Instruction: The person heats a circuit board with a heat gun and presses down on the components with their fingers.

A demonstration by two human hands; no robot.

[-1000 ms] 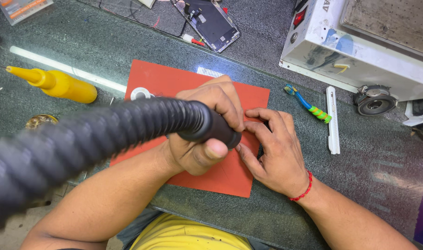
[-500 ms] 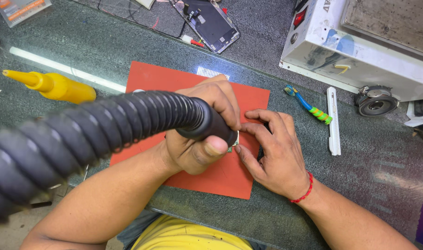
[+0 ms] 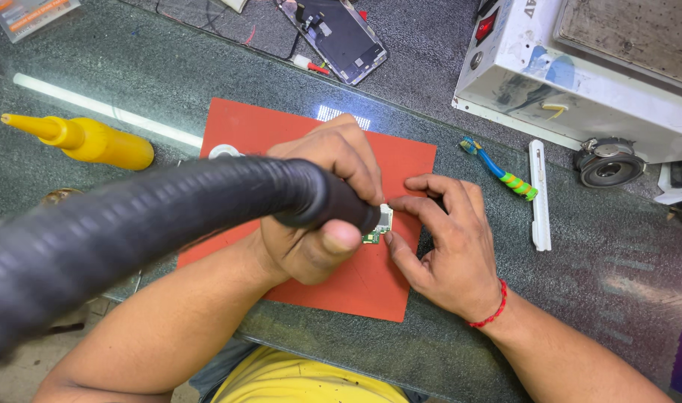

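My left hand [image 3: 322, 216] grips the end of a thick black ribbed hose [image 3: 154, 224], whose nozzle points at a small green circuit board [image 3: 380, 224] on a red mat [image 3: 371, 287]. My right hand [image 3: 441, 242] rests on the mat, thumb and forefinger pinching the board's right edge. The hose runs from the lower left and hides much of the mat's left side.
A yellow squeeze bottle [image 3: 87, 139] lies at the left. A phone screen assembly [image 3: 341, 37] lies at the back. A white metal machine [image 3: 587, 67] stands at the back right, with a blue-green toothbrush [image 3: 501, 170], a white stick tool [image 3: 538, 195] and a small round speaker [image 3: 606, 164] near it.
The hose nozzle has shifted slightly, so the small circuit board shows between my two hands. Both hands stay on the mat.
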